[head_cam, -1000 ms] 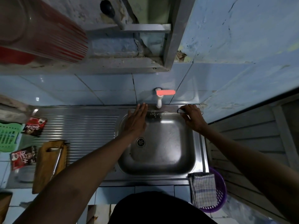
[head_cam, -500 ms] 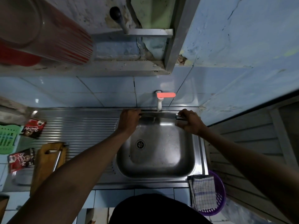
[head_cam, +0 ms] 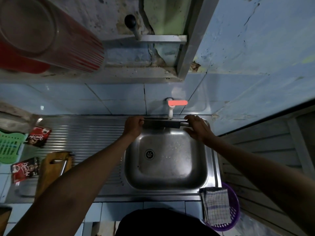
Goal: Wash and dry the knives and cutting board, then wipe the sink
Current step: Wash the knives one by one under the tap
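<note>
A large knife point(head_cam: 162, 124) lies level across the back of the steel sink point(head_cam: 170, 183), right under the white tap with a red lever point(head_cam: 177, 103). My left hand point(head_cam: 133, 125) grips the blade's left end. My right hand point(head_cam: 197, 127) holds the metal handle at the right end. Water drops speckle the basin near the drain point(head_cam: 150, 154). A wooden cutting board point(head_cam: 49, 174) rests on the ribbed drainboard at the left, with a second knife point(head_cam: 62, 167) lying on it; my left forearm hides part of the board.
A checked cloth point(head_cam: 215, 205) hangs at the sink's front right corner over a purple basket point(head_cam: 234, 213). Two red sachets point(head_cam: 38, 137) and a green basket point(head_cam: 8, 147) sit at the far left. A red jug point(head_cam: 42, 33) stands on the shelf above.
My left hand was flat and open over the sink's back edge; it closed on the knife's blade end. The knife came up from the rim, held level under the tap by both hands.
</note>
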